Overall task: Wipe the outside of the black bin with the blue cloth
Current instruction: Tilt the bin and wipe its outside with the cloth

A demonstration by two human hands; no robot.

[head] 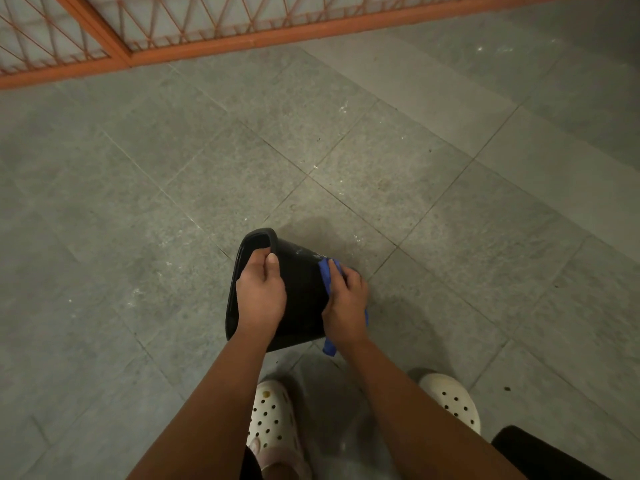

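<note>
The black bin (298, 289) is tipped on its side above the grey tiled floor (173, 202). The left hand (260, 292) grips its rim. The right hand (344, 306) presses the blue cloth (326, 275) against its outside wall. White clogs (273, 420) stand below. No writing can be read.

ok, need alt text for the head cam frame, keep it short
Seen from above, a person tilts a black bin on a grey tiled floor, the left hand gripping its rim while the right hand presses a blue cloth against its outer wall. White perforated clogs show below; an orange lattice railing runs along the top.
</note>
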